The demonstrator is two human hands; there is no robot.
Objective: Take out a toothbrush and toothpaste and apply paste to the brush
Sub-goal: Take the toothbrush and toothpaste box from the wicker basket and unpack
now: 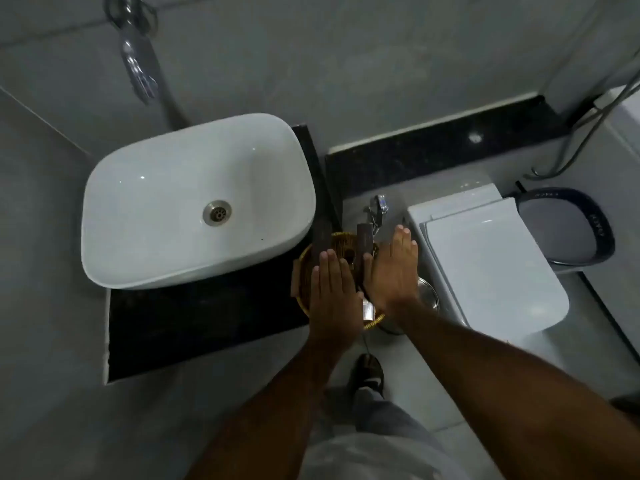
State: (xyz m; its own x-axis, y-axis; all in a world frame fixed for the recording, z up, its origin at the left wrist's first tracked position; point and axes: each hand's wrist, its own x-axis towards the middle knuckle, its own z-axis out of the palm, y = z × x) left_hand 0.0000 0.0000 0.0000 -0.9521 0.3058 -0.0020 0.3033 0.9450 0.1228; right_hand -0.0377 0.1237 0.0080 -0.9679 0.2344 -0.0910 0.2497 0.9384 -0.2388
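Note:
A round woven basket (300, 268) sits at the right end of the black counter, beside the white basin. Two long dark brown boxes stand out of it: one (322, 239) at its left, one (364, 237) at its right. A small silvery packet (367, 311) shows between my wrists. My left hand (332, 289) lies flat, palm down, over the basket with straight fingers. My right hand (393, 271) is flat beside it, over the basket's right edge. Neither hand holds anything. No bare toothbrush or paste tube is visible; my hands hide most of the basket's contents.
The white basin (194, 202) fills the counter's (194, 327) left part, with a chrome tap (138, 64) on the wall behind. A closed white toilet (491, 265), a chrome spray fitting (377, 209), a steel pot (427, 296) and a dark bin (571, 226) are on the right.

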